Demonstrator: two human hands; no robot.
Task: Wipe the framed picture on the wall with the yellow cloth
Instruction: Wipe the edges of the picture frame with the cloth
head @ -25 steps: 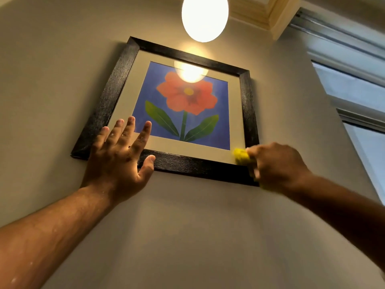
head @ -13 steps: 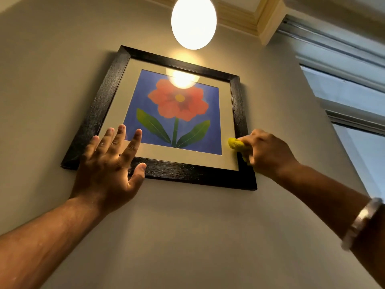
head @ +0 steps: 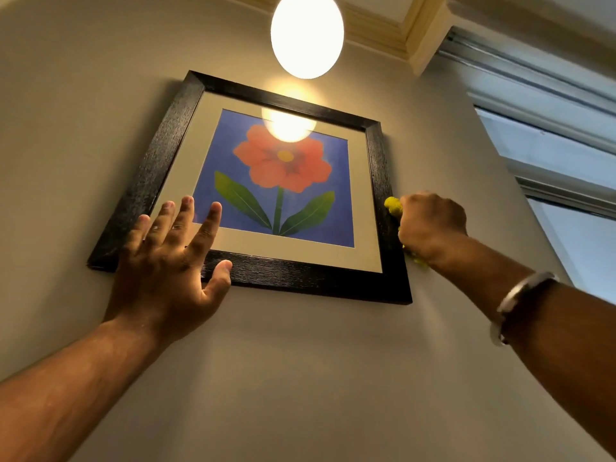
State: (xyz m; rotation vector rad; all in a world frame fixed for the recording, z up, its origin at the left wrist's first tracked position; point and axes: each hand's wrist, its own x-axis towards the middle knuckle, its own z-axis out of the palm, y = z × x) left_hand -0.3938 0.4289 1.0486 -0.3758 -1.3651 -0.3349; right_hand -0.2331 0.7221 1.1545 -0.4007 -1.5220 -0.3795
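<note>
A framed picture (head: 156,168) hangs on the beige wall, with a black frame, cream mat and a red flower on blue. My left hand (head: 166,268) lies flat with spread fingers on the frame's lower left corner, thumb against the bottom rail. My right hand (head: 430,225) is closed around the yellow cloth (head: 393,205) and presses it against the outer side of the frame's right rail, low down. Only a small bunch of cloth shows above my fist and a bit below my wrist.
A glowing globe lamp (head: 306,31) hangs just above the picture and reflects in its glass. A window (head: 566,181) with a white frame runs along the right. Cornice (head: 416,31) meets the ceiling at the top. A metal bracelet (head: 520,301) sits on my right forearm.
My right hand with the cloth has slid from the frame's bottom right corner up and outward onto the right rail. The left hand has kept its hold on the lower left corner.
</note>
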